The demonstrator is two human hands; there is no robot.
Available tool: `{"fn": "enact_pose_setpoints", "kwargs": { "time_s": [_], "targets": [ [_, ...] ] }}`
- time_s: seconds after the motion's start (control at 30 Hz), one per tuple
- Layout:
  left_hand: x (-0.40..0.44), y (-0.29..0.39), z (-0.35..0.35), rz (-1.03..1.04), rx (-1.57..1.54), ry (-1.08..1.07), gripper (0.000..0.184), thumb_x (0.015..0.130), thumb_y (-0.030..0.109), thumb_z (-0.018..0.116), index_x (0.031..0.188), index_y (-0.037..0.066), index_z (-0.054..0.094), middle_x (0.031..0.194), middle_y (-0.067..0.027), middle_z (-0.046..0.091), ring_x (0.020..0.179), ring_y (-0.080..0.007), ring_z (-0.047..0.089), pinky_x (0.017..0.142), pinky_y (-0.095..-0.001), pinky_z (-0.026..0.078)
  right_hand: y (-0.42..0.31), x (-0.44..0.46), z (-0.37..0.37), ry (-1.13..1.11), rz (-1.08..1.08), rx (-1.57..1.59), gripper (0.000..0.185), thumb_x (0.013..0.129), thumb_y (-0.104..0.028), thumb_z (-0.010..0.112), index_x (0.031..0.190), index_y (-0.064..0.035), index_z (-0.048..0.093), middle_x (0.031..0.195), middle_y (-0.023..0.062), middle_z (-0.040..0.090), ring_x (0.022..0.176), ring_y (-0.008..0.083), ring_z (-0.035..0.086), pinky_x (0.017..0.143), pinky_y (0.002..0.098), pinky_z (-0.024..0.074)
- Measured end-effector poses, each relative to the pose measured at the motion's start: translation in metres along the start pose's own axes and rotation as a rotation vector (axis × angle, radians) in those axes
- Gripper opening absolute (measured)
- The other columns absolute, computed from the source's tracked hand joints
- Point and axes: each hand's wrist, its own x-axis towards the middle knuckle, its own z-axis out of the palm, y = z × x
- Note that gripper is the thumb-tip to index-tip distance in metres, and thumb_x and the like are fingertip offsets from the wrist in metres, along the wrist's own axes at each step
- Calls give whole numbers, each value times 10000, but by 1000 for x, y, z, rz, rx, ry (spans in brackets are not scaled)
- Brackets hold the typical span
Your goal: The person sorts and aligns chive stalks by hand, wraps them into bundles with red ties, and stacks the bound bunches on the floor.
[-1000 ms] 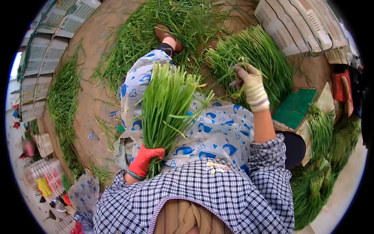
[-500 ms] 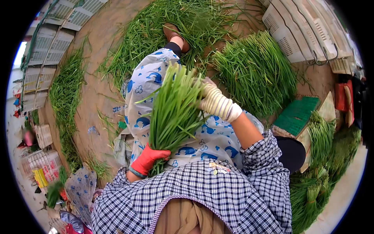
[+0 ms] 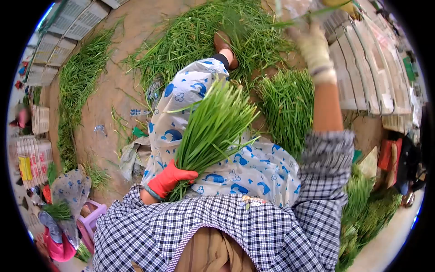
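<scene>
My left hand (image 3: 170, 180), in a red glove, is wrapped round the base of a bunch of long green stalks (image 3: 215, 127) above my lap. The bunch leans up and to the right over a clear plastic apron (image 3: 181, 97) with blue prints. My right hand (image 3: 313, 47), in a pale knitted glove, is stretched far forward at the upper right, blurred by motion. Thin green blades (image 3: 312, 17) show at its fingertips; whether the fingers hold them cannot be made out. A neat pile of stalks (image 3: 287, 106) lies below and left of that hand.
Loose greens (image 3: 199, 38) cover the floor ahead around my shoe. Crates stand at the upper left (image 3: 74, 22) and right (image 3: 358, 68). More greens (image 3: 81, 90) lie along the left. A purple stool (image 3: 93, 222) is at the lower left, bundles (image 3: 358, 217) at the lower right.
My right hand has left the bunch and swung far up and to the right. The bunch in my left hand now leans more to the right. The view has shifted.
</scene>
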Motion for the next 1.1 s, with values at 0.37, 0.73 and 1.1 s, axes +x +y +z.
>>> {"fn": "enact_pose_setpoints", "kwargs": {
  "time_s": [0.37, 0.73, 1.1],
  "targets": [
    [1, -15, 1, 205, 123, -112, 519, 782, 12, 736, 1271, 59, 569, 1133, -22, 659, 1027, -118, 592, 906, -287, 473, 29, -155, 71, -826, -139, 487, 693, 698, -129, 818, 1325, -61, 531, 1364, 77, 525, 1205, 225, 524, 1062, 374, 388],
    [3, -21, 2, 235, 136, -205, 584, 801, -1, 711, 1347, 64, 513, 1206, -19, 638, 1103, -100, 557, 970, -292, 436, 36, -162, 53, -1214, 753, 1272, 421, 991, -198, 505, 1369, -17, 462, 1180, 102, 620, 1023, 177, 621, 919, 323, 518],
    [5, -27, 0, 296, 202, -226, 571, 809, -7, 684, 1348, 50, 508, 1214, -28, 634, 1106, -97, 555, 966, -288, 440, 33, -167, 37, -1004, 765, 1203, 330, 944, -148, 572, 1232, 14, 586, 1098, 101, 669, 939, 160, 648, 855, 308, 539]
  ]
}}
